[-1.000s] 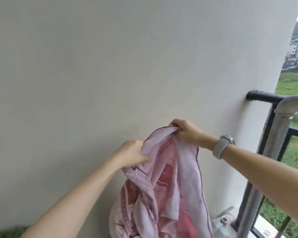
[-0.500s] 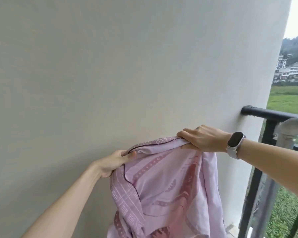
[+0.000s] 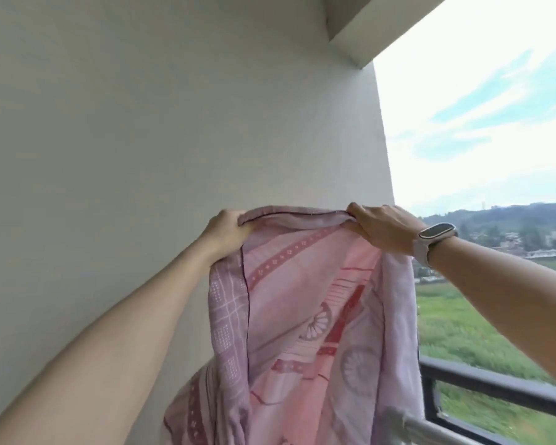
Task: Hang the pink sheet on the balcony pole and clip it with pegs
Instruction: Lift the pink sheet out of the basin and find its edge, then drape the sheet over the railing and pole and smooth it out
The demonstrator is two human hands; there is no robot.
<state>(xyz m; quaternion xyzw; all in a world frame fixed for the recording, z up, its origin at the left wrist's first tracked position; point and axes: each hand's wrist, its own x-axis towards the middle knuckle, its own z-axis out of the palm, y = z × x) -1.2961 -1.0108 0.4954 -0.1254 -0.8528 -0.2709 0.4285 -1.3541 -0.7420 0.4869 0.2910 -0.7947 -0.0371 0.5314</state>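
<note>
Daylight pours in from the open right side, where the sky (image 3: 482,101) is bright and nearly blown out. The wall (image 3: 142,123) on the left takes it softly and evenly, with no hard shadows. The sheet (image 3: 305,316) glows where light comes through it. Wide-angle bending curves the wall's edge. The railing (image 3: 495,387) and fields at lower right are smeared with motion blur.

Pink sheet held up in front of the wall

The left hand (image 3: 227,228) and the right hand (image 3: 382,228) each grip the top hem of the pink sheet (image 3: 305,316), stretched between them against the pale wall (image 3: 142,123). A watch (image 3: 435,237) sits on the right wrist. Below the sheet's right edge run a black railing (image 3: 495,385) and a grey pipe (image 3: 430,428).
</note>
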